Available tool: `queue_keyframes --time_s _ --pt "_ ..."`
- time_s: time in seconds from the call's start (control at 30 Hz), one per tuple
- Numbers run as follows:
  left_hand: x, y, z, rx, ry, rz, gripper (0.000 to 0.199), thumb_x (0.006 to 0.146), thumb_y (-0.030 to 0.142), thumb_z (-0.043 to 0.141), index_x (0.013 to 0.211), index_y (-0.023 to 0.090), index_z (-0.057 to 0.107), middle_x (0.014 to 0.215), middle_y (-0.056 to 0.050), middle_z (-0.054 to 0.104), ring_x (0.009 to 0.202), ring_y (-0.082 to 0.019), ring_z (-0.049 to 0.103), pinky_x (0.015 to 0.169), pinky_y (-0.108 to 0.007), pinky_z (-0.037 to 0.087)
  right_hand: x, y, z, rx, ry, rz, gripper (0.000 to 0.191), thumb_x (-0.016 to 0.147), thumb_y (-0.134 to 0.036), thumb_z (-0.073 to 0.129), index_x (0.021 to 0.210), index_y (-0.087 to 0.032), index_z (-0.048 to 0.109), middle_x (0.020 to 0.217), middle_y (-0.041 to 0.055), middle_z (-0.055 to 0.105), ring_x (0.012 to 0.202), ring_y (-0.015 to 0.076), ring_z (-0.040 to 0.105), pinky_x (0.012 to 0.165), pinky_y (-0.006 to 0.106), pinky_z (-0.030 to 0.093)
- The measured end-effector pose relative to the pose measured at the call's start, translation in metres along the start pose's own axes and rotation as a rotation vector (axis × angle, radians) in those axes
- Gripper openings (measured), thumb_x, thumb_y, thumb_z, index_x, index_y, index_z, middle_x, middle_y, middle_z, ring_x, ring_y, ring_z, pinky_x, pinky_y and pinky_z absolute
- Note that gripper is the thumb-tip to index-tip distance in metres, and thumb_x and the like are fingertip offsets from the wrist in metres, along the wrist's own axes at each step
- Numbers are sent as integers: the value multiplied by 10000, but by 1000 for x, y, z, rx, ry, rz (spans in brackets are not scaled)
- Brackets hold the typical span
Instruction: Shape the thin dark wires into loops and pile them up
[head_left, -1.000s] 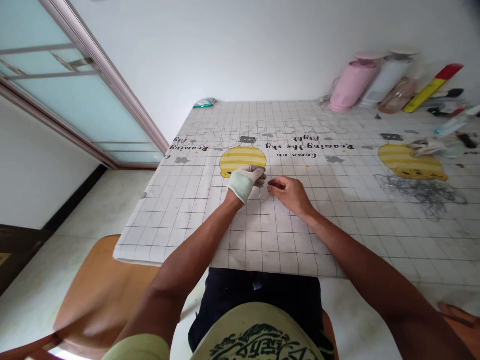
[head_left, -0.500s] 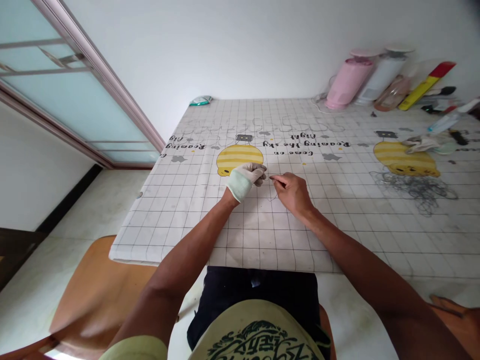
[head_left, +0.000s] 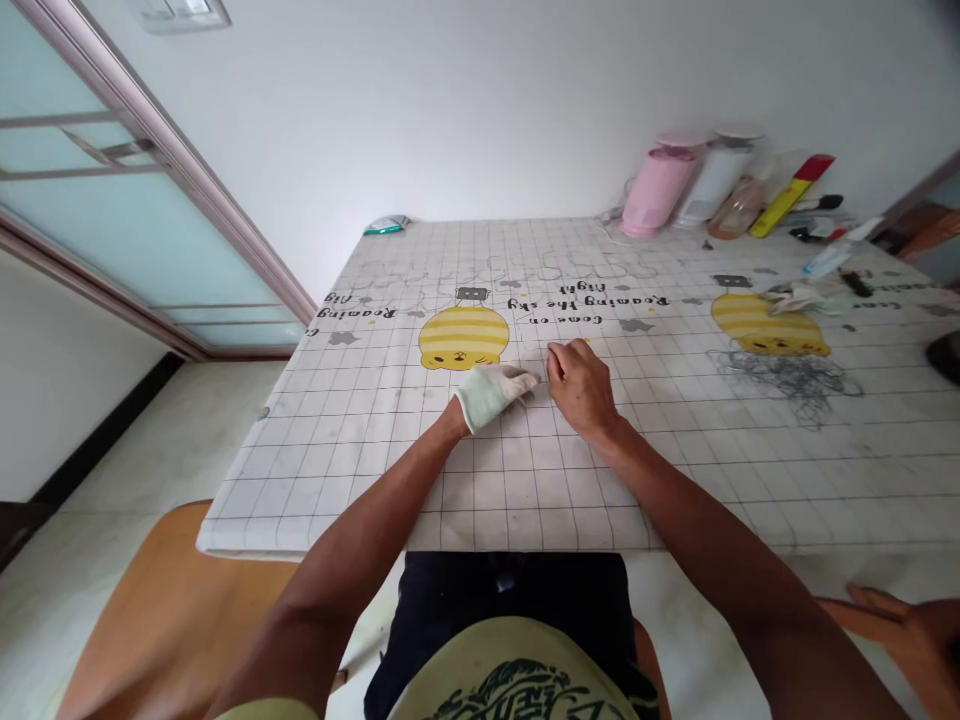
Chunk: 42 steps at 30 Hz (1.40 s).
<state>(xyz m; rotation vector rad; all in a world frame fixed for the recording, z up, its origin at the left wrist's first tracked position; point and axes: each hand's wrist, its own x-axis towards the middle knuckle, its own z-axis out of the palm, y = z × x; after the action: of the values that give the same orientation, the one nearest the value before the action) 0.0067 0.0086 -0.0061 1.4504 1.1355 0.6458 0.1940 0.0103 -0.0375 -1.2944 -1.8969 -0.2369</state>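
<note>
My left hand (head_left: 498, 393), in a white and pale green glove, is low over the gridded tablecloth (head_left: 517, 490), its fingers pinched together just below a printed yellow striped balloon. A short gap to its right separates it from my bare right hand (head_left: 581, 385), whose fingers are curled closed. Whatever either hand grips is too fine or hidden to make out. Farther right on the cloth lies a tangle of thin grey wire or thread (head_left: 802, 382).
Along the wall at the back right stand a pink cylinder (head_left: 658, 190), a white cylinder (head_left: 714, 182), a bottle (head_left: 737, 208) and a yellow and red box (head_left: 791, 196). A crumpled glove (head_left: 806, 297) lies before them. A green packet (head_left: 386, 226) is at the back left corner.
The view has shifted, moving the table items leftward in the picture. My left hand has turned and lowered, its fingers now pointing right. The right hand's fingers are more tucked in.
</note>
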Motion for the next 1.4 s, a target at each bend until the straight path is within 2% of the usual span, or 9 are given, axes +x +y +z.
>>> queue_keyframes --time_s 0.1,0.17,0.37,0.47,0.63,0.77,0.93,1.2,1.4 --pt "7 0 2 -154 195 52 371 931 437 648 1146 152 743 976 -79 767 748 -156 692 647 -252 533 -2 -6 2 0 -8 -24 274 1067 -211 434 950 -177 680 817 65 574 709 179 515 606 307 376" --pt "13 -3 2 -266 262 65 328 927 373 653 1136 137 744 968 -85 763 741 -144 681 659 -252 529 -3 -10 4 24 -27 -32 267 1066 -222 439 970 -178 685 834 71 589 714 181 531 609 307 389" --pt "21 -9 -2 -494 264 74 191 892 273 699 959 101 747 865 -91 746 694 -114 641 683 -259 529 -7 -17 11 157 -72 -5 264 1045 -250 477 1122 -158 713 913 101 704 776 205 643 701 332 491" --pt "20 -8 -3 -519 252 85 170 890 252 706 960 101 741 863 -87 744 694 -108 639 702 -263 533 -8 -17 13 345 -97 128 264 1013 -278 520 1129 -174 733 889 81 742 735 198 680 711 337 536" --pt "20 -9 -4 -470 299 86 127 883 200 696 957 112 748 830 -65 734 654 -104 632 680 -266 534 -5 -20 9 708 -221 485 235 945 -370 622 942 -183 764 712 34 703 576 173 672 517 281 528" --pt "20 -11 1 -453 347 82 140 881 167 673 978 110 757 807 -51 727 651 -111 637 668 -271 540 0 -23 4 820 -211 597 254 892 -416 695 863 -171 756 688 32 682 536 162 656 442 257 504" --pt "19 -11 7 -518 338 80 113 877 133 660 945 98 743 748 -33 698 610 -93 609 632 -248 522 2 -22 4 793 -185 628 252 896 -418 684 859 -176 746 701 34 688 517 150 628 403 246 475" --pt "17 -4 0 -559 367 31 59 861 121 704 909 99 731 706 -25 675 597 -92 604 627 -244 524 -4 -20 4 705 -292 501 310 923 -342 612 1134 -186 776 680 23 705 540 154 648 494 261 516" --pt "12 -3 2 -528 367 30 68 839 123 710 900 101 728 678 -15 651 594 -92 575 621 -249 509 -5 -21 4 681 -284 556 369 923 -303 563 1180 -173 794 688 31 698 531 167 659 486 280 526"
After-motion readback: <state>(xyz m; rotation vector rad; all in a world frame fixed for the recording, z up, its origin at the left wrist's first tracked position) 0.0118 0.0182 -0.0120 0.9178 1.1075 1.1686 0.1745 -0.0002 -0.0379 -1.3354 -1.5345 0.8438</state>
